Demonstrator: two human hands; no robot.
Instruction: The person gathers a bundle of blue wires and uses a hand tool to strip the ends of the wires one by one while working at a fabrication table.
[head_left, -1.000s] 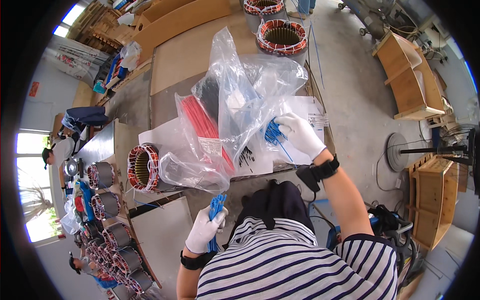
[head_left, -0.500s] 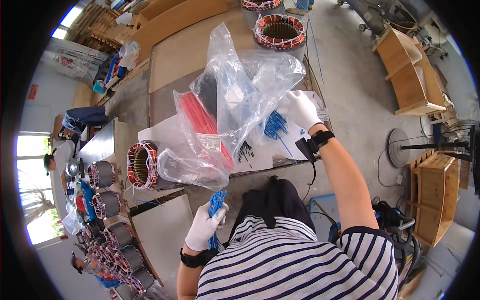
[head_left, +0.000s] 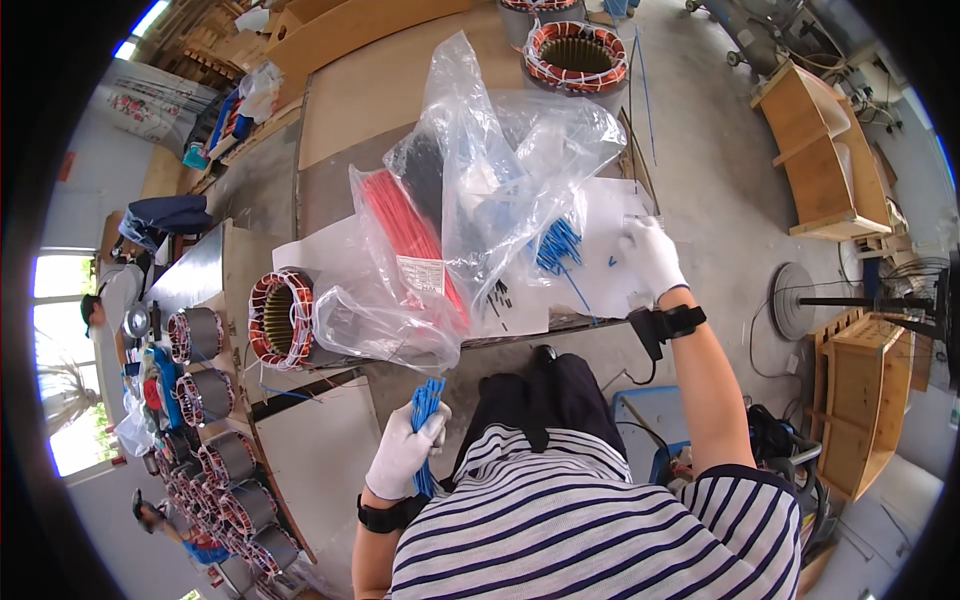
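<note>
Gloved left hand (head_left: 405,450) grips a bundle of blue ties (head_left: 426,425) near the table edge (head_left: 560,330); right hand (head_left: 650,255) rests open on white paper (head_left: 610,285), right of loose blue ties (head_left: 556,245).

Bright daylight, glare on clear plastic, fisheye-bent edges, black rim

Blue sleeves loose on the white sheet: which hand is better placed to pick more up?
Right, probably. The right hand is on the white sheet beside the loose blue sleeves; the left hand is low, gripping a blue bundle.
</note>
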